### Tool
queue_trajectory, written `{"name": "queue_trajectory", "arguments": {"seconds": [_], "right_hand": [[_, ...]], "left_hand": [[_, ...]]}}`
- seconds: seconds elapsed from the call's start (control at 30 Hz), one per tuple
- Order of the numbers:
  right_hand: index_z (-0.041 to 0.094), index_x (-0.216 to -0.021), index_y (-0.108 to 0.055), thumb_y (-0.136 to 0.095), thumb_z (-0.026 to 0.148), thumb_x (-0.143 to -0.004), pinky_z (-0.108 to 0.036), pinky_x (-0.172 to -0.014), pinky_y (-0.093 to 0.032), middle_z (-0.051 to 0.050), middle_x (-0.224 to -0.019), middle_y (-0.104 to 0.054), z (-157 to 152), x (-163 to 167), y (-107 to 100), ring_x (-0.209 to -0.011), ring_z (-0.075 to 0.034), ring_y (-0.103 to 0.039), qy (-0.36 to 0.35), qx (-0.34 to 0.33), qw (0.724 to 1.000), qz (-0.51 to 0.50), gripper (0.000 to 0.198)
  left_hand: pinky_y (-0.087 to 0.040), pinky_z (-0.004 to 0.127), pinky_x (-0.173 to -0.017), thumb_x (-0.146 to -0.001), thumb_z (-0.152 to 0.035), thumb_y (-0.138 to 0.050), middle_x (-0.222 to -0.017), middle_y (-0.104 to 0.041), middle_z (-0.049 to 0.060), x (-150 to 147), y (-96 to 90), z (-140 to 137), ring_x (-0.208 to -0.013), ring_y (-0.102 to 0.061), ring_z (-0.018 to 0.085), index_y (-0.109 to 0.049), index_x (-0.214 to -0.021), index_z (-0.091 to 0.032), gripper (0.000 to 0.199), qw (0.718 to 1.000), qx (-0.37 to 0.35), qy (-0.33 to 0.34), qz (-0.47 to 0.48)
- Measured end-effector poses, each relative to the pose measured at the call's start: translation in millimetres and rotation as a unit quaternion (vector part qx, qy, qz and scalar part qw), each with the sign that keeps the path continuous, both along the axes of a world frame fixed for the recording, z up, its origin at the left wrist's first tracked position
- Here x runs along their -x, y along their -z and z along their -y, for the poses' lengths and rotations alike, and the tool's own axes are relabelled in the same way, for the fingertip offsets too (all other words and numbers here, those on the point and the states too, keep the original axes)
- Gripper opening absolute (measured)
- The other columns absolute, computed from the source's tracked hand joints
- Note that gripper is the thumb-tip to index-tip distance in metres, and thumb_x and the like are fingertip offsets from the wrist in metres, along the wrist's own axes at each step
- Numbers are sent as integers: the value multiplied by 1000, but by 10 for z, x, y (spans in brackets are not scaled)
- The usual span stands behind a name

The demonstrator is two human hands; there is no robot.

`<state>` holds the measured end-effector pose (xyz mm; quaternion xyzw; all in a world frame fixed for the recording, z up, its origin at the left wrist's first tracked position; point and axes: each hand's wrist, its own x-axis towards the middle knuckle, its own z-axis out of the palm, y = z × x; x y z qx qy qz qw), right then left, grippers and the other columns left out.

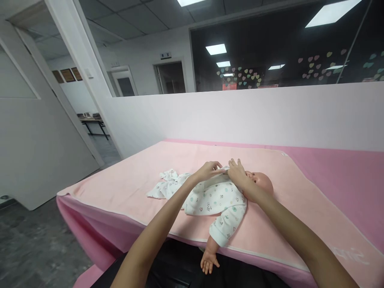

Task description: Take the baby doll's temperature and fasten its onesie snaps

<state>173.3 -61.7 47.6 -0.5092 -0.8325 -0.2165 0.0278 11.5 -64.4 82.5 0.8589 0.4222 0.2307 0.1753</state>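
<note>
A baby doll lies on its back across a padded surface, its bald head [263, 183] on the right. It wears a white baby shirt [207, 200] printed with small coloured figures. The near sleeve [229, 224] covers one arm, and the doll's hand [210, 260] hangs over the front edge. Over the doll's chest, my left hand [209, 170] is closed on the shirt's upper edge. Close beside it, near the doll's neck, my right hand [236, 171] grips the same cloth, some fingers stretched upward. My right forearm hides part of the doll's face, and the far arm is hidden.
Crumpled white printed cloth [169, 182] lies at the doll's lower end. A peach mat [126, 180] covers the pink table cover [339, 176]. Behind stands a low white wall [240, 120] with windows above. A white door [39, 140] is at the left.
</note>
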Motion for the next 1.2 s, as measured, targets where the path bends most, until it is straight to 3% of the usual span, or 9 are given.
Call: {"name": "queue_trajectory", "arguments": {"seconds": [0.1, 0.23, 0.37, 0.47, 0.7, 0.83, 1.0, 1.1, 1.2], "right_hand": [[10, -87, -67, -48, 6, -77, -50, -102, -23, -19, -123, -50, 135, -124, -64, -123, -31, -36, -26, -24, 999, -16, 22], [12, -84, -63, -46, 10, -79, -49, -99, -25, -17, -115, -54, 492, -521, -369, -118, -29, -40, -54, -101, 991, -70, 17], [18, -77, -56, -33, 19, -88, -36, -81, -38, -6, -87, -60, 882, -886, -784, -88, -19, -52, -70, -62, 973, -212, 26], [21, -82, -53, -29, 27, -91, -30, -76, -39, -2, -85, -60, 1107, -946, -994, -81, -16, -53, -75, -35, 934, -348, 26], [22, -81, -55, -35, 30, -90, -34, -85, -38, -1, -86, -62, 1242, -773, -1074, -85, -17, -54, -137, -65, 891, -429, 23], [22, -85, -57, -41, 27, -88, -44, -100, -27, -1, -90, -64, 1250, -708, -1068, -90, -17, -56, -169, -125, 878, -430, 17], [23, -90, -60, -43, 28, -87, -49, -103, -25, -2, -90, -66, 1332, -692, -1084, -91, -18, -59, -178, -179, 875, -412, 19], [24, -91, -62, -42, 28, -87, -50, -102, -27, -2, -89, -68, 1450, -748, -888, -86, -17, -61, -167, -176, 882, -405, 21], [27, -97, -63, -42, 27, -87, -48, -98, -35, -1, -92, -68, 1621, -883, -355, -89, -18, -62, -135, -127, 897, -401, 24]], "left_hand": [[-35, 22, -55, -80, -36, -50, -75, -59, 2, -1, 104, 146, -61, -53, 13, -60, -84, -18, 22, 986, -123, -31, -112], [-35, 21, -52, -84, -18, -40, -88, -59, 4, 38, 360, 297, -62, -56, 12, -59, -90, -20, 20, 931, -301, -40, -203], [-34, 21, -48, -83, -9, -37, -83, -61, 3, 118, 626, 419, -60, -55, 11, -58, -92, -20, 25, 885, -424, -26, -190], [-38, 21, -51, -83, -8, -38, -86, -63, 3, 196, 806, 531, -64, -56, 11, -54, -105, -20, 30, 870, -472, -59, -128], [-43, 30, -71, -82, -13, -44, -90, -62, 6, 489, 1026, 729, -81, -56, 17, -53, -109, -18, 28, 889, -435, -135, -41], [-42, 31, -73, -83, -15, -43, -86, -61, 6, 587, 1056, 715, -83, -54, 18, -58, -98, -18, 21, 903, -385, -191, 26], [-42, 32, -73, -83, -15, -42, -85, -60, 5, 598, 1053, 711, -84, -53, 19, -61, -88, -20, 20, 906, -362, -206, 77], [-42, 34, -74, -82, -12, -41, -85, -59, 6, 611, 1035, 734, -83, -53, 19, -62, -84, -20, 23, 893, -372, -229, 104], [-41, 37, -76, -81, -12, -42, -86, -57, 5, 648, 1031, 741, -85, -52, 20, -63, -80, -21, 23, 880, -372, -265, 130]]}}
